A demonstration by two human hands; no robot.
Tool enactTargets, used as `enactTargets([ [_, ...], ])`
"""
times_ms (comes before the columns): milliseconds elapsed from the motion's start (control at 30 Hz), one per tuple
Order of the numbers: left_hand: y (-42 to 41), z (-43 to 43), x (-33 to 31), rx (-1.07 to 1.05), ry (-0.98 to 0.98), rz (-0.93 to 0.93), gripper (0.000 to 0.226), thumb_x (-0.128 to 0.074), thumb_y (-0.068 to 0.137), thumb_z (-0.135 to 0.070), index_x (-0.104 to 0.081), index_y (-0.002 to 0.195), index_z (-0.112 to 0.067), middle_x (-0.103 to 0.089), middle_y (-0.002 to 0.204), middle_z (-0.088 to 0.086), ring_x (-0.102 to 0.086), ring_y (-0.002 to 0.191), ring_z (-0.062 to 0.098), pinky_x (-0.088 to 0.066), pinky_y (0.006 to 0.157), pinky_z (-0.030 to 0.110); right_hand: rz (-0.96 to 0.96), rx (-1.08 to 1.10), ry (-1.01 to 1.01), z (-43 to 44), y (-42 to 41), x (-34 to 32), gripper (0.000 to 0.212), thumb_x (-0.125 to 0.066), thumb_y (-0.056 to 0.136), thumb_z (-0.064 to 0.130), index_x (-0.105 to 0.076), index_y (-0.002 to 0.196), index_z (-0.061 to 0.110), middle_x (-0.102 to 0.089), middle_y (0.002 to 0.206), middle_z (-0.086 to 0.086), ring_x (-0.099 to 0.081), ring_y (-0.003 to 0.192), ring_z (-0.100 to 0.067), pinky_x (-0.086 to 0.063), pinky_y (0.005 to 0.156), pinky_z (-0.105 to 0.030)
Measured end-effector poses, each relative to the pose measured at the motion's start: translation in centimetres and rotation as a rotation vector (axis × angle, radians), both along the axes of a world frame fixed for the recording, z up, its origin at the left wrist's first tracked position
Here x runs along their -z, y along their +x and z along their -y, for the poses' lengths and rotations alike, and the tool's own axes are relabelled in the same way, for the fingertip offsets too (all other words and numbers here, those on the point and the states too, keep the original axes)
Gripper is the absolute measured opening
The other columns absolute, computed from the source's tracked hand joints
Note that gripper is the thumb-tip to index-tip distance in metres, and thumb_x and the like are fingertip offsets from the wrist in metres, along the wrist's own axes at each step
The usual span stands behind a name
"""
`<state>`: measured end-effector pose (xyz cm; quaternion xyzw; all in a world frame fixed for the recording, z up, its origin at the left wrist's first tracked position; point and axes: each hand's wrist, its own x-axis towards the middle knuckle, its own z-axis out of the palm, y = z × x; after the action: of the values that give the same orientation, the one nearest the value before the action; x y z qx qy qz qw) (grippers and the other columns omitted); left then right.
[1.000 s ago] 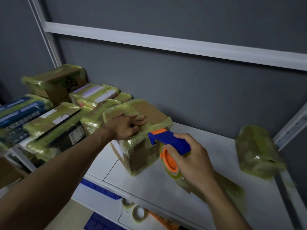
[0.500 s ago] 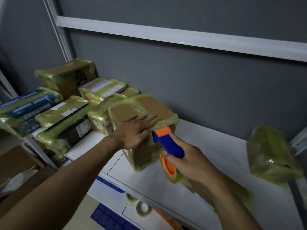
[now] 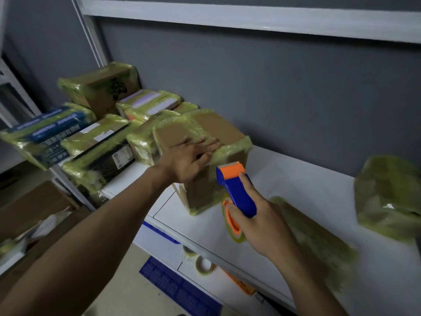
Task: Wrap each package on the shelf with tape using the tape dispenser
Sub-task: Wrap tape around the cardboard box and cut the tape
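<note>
A cardboard package banded with yellowish tape stands on the white shelf. My left hand lies flat over its near top edge, fingers straight. My right hand grips the blue and orange tape dispenser, whose orange head touches the package's right side just under the top edge. A roll of yellowish tape sits at the dispenser's lower end.
Several taped packages are stacked to the left against the grey wall. A flat taped package lies under my right forearm and a lumpy wrapped one sits at the far right. Spare tape rolls lie below the shelf.
The dispenser has risen up the package's right side toward the top edge. My left hand has flattened and slid toward the top's near edge. The camera has moved closer.
</note>
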<state>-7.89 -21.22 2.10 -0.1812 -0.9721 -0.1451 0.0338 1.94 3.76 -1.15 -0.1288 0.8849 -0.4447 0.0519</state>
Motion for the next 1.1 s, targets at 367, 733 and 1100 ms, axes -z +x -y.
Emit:
enactTargets([
  [367,0.0,-2.3,-0.8,-0.198,0.004,0.123,0.088,-0.039,0.074,-0.095,-0.034,0.151,-0.052,-0.027,0.162,-0.023,-0.022,0.153,0.018,-0.017,0.125,0.048,0.07,-0.009,0.025,-2.2,2.6,3.5,0.079,-0.06,0.098,0.054,-0.008,0.157,0.057,-0.062,0.109,0.016,-0.065,0.09,-0.002,-0.053,0.063,-0.012],
  [733,-0.8,-3.0,2.1,-0.397,-0.027,-0.106,0.077,-0.03,0.071,-0.094,-0.04,0.141,-0.063,-0.048,0.15,-0.023,-0.048,0.139,0.023,-0.05,0.095,0.045,0.016,-0.034,0.075,-1.8,1.7,3.9,0.082,-0.057,0.096,0.06,-0.003,0.159,0.054,-0.057,0.128,0.012,-0.063,0.101,-0.007,-0.06,0.073,-0.02],
  [1100,0.2,-3.1,1.8,-0.369,-0.075,-0.229,0.066,-0.041,0.084,-0.084,-0.049,0.141,-0.053,-0.049,0.152,-0.015,-0.046,0.141,0.022,-0.051,0.094,0.044,0.046,-0.064,0.122,-2.3,1.7,5.8,0.079,-0.058,0.098,0.056,-0.011,0.16,0.051,-0.061,0.099,0.009,-0.06,0.08,-0.003,-0.047,0.057,-0.011],
])
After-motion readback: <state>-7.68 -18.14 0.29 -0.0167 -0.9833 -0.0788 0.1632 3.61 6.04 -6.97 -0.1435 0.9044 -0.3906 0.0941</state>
